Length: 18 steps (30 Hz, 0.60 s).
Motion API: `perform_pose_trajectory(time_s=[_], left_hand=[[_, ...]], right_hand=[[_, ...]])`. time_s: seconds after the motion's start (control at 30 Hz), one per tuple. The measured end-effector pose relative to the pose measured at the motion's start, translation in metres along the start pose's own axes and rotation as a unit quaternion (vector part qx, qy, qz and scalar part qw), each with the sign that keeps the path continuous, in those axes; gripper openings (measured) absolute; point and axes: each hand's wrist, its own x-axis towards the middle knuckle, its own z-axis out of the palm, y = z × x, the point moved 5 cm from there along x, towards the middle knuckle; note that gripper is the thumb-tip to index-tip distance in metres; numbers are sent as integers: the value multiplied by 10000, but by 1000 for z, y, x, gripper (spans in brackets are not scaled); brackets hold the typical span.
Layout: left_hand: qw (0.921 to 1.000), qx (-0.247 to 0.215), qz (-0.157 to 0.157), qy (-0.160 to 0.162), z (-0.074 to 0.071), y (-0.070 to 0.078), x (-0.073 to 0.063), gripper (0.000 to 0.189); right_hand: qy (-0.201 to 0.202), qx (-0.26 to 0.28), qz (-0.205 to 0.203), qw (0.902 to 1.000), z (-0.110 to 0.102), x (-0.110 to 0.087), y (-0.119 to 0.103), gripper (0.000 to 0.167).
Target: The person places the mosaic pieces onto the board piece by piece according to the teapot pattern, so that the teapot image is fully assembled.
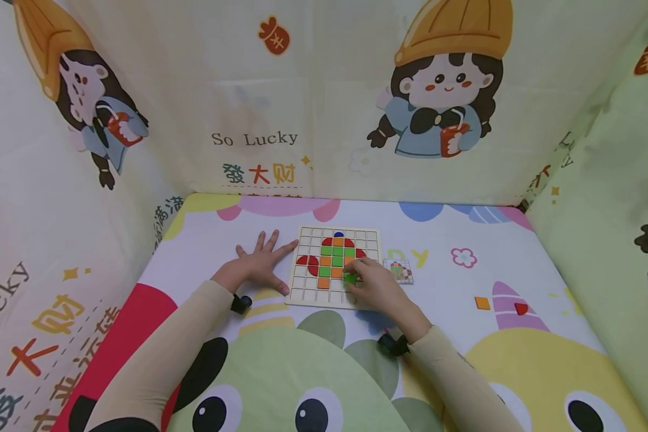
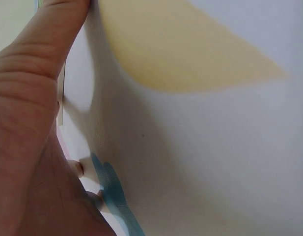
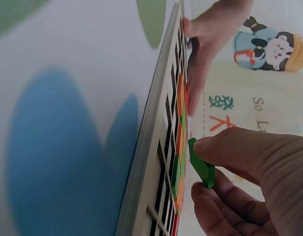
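Note:
A pale wooden grid board [image 1: 305,291] lies on the table, partly filled with green squares [image 1: 337,252], orange squares [image 1: 323,282], red rounded pieces [image 1: 313,266] and a blue piece [image 1: 339,234]. My right hand [image 1: 380,288] is over the board's right side. Between thumb and fingers it pinches a green square tile [image 3: 203,164], tilted close over the grid in the right wrist view. My left hand [image 1: 259,264] lies with spread fingers by the board's left edge, forefinger and thumb right at the rim. The left wrist view shows mostly its thumb side.
Just right of the board lies a small picture card [image 1: 398,272] with a coloured pattern. Farther right are a loose orange square [image 1: 483,303] and a red rounded piece [image 1: 521,309]. A printed cloth covers the table, and patterned curtains [image 1: 335,108] stand behind and at both sides.

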Motion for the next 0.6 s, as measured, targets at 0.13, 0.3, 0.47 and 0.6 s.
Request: perform_pose_trajectory(time_s=[0.13, 0.3, 0.47, 0.6], left_hand=[[10000, 11, 21, 2, 0, 0, 1, 132], [10000, 11, 31, 1, 1, 1, 1, 132], [10000, -5, 28, -16, 1, 0, 2, 132], [10000, 3, 4, -14, 2, -2, 3, 131]], right_hand=[[-143, 128, 4, 9998, 5, 3, -6, 30], [-269, 157, -56, 9995, 12, 7, -11, 27], [-227, 91, -167, 9996, 15, 9, -14, 24], [-210, 137, -181, 9995, 16, 10, -14, 23]])
